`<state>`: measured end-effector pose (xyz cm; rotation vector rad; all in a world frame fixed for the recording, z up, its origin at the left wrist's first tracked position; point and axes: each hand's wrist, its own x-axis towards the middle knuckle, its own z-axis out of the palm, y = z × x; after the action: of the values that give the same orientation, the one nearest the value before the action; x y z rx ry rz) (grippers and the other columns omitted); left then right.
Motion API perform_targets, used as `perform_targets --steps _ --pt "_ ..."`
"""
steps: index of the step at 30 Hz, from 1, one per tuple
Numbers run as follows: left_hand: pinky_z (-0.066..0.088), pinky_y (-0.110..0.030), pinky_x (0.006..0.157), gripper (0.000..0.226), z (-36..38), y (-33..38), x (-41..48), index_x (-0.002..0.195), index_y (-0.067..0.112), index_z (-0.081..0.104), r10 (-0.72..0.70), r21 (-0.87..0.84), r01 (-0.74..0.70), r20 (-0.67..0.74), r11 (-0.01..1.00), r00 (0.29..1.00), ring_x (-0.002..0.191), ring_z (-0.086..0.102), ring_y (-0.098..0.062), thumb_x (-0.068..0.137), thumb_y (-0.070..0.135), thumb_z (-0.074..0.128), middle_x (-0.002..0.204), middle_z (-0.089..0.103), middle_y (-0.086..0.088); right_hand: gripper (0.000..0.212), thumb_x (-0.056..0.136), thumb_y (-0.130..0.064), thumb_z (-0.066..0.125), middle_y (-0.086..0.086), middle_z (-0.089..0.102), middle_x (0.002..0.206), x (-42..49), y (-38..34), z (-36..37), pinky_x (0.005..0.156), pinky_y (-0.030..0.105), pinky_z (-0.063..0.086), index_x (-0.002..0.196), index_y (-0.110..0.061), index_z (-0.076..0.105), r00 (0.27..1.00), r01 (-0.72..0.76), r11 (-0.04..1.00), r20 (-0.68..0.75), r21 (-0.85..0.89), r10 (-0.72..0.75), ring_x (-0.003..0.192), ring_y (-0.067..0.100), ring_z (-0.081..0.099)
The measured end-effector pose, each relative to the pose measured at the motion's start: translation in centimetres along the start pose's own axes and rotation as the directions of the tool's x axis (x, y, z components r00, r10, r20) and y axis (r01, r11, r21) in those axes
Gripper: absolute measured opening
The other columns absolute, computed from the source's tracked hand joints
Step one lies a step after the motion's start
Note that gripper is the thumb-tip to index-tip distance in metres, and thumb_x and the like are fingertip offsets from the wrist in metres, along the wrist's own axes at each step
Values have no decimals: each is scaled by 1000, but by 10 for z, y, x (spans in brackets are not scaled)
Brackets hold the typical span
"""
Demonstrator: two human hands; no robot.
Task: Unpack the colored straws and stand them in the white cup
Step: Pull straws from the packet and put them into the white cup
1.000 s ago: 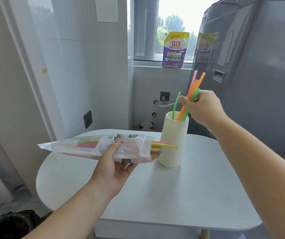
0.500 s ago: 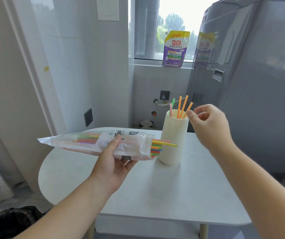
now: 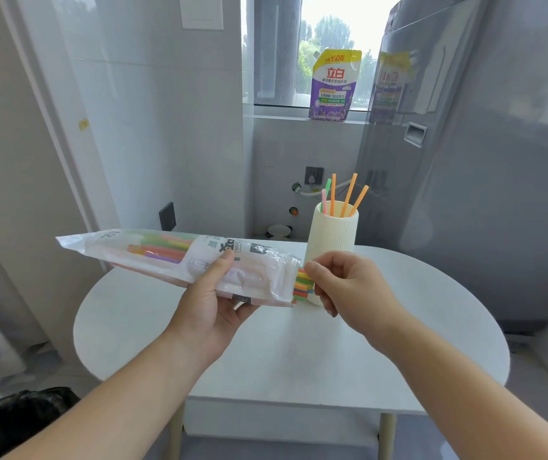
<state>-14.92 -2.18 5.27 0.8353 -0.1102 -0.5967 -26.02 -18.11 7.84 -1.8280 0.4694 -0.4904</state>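
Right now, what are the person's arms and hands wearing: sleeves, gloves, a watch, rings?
The left hand and right hand are bare: no gloves, rings, watch or bracelet show. Both forearms are uncovered to the picture's lower edge, so no sleeve is in view.

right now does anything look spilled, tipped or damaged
Nothing stands out. The ribbed white cup stands upright on the round white table, coloured straws inside; left hand holds the clear plastic packet, right hand pinches its straw ends.
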Motion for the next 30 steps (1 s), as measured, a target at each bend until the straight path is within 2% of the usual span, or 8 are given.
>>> perform_targets --steps 6,9,11,14,21,25,28,30 --pt "65 -38 70 30 -4 7 0 123 19 65 25 -18 -25 -14 1000 1000 83 77 -19 94 26 68 98 79 -4 19 96 -27 64 2 61 65 1 2 -11 52 26 49 86 -13 70 998 3 1000 -69 30 -1 52 15 54" --pt "64 -36 66 41 -3 8 -1 133 17 63 22 -6 -22 -19 1000 1000 86 76 -20 93 27 69 103 78 -6 19 91 -34 70 -4 66 71 -1 3 -11 55 29 53 100 -18 71 1000 -13 996 -16 84 14 58 16 59" --pt "63 -35 65 43 -3 6 -2 134 17 63 16 4 -16 -15 1000 1000 87 76 -19 93 27 69 106 78 -6 18 89 -29 74 -2 70 79 -2 5 -7 56 28 54 104 -19 74 1000 3 998 22 60 -4 59 14 61" --pt "61 -33 62 38 -2 4 -3 130 18 64 18 18 -18 -5 1000 1000 86 76 -18 93 27 68 105 78 -5 8 91 -20 73 1 71 72 -1 7 -4 57 27 54 95 -16 78 999 30 999 28 37 -31 59 14 61" --pt "64 -37 68 37 -6 10 -2 128 20 65 42 11 -41 -34 999 999 88 76 -19 92 26 70 105 78 -5 9 93 -12 68 6 68 69 2 6 -18 58 27 55 87 -10 75 1000 -8 998 -4 61 9 60 17 63" --pt "65 -38 72 29 -7 10 -1 121 22 67 37 7 -37 -41 999 998 89 75 -20 92 26 70 104 77 -5 11 90 -12 72 14 70 80 2 4 -29 63 32 59 97 -4 73 994 -98 975 72 198 86 64 22 67" --pt "63 -34 63 31 -6 8 -2 122 21 67 24 10 -24 -29 1000 999 81 75 -17 92 27 70 98 78 -4 32 80 -16 77 17 75 92 -1 3 -29 64 32 60 110 -7 69 984 -153 926 136 345 112 68 28 71" --pt "62 -32 61 30 -5 7 -3 122 21 66 21 14 -20 -16 1000 1000 79 75 -16 92 27 69 96 78 -3 26 83 -11 73 19 76 93 -1 3 -27 63 30 60 108 -5 70 982 -158 909 156 386 104 69 28 73"
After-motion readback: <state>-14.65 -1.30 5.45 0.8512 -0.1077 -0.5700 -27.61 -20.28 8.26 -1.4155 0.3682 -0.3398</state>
